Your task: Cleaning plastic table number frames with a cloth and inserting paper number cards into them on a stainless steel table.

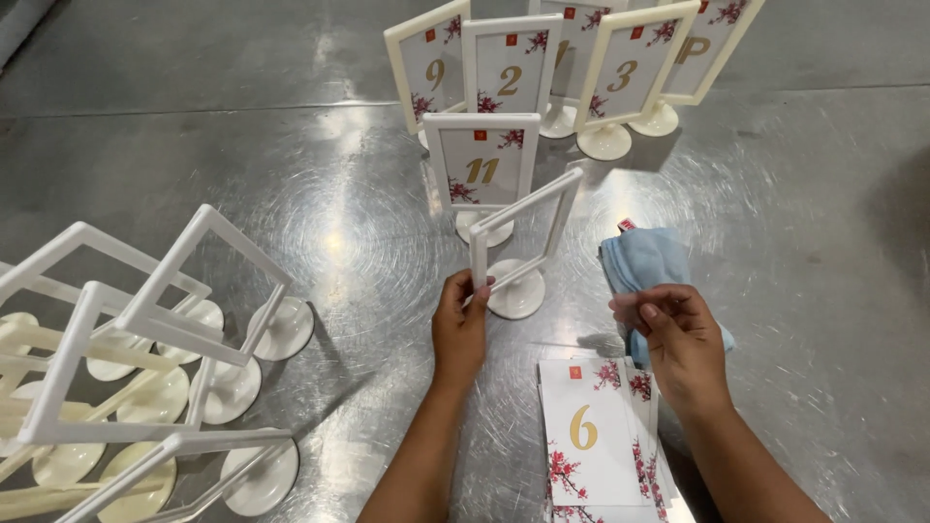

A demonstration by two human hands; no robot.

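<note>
Left hand (459,324), fingers clamped on the empty frame's (523,237) upright, steadies it on the worktop (291,174) while the right hand (678,334) beside it pinches a blue cloth (644,261), ready for wiping.

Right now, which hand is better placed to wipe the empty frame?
Probably the right hand: it holds the blue cloth beside the empty frame, while the left hand steadies the frame's lower edge.

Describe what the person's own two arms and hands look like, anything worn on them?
Both forearms are bare as far as the frame shows: no sleeves, no gloves. The left hand and the right hand show no rings, watch or bracelet on the visible parts. Fingernails look short and unpainted. The upper arms are out of view.
</note>
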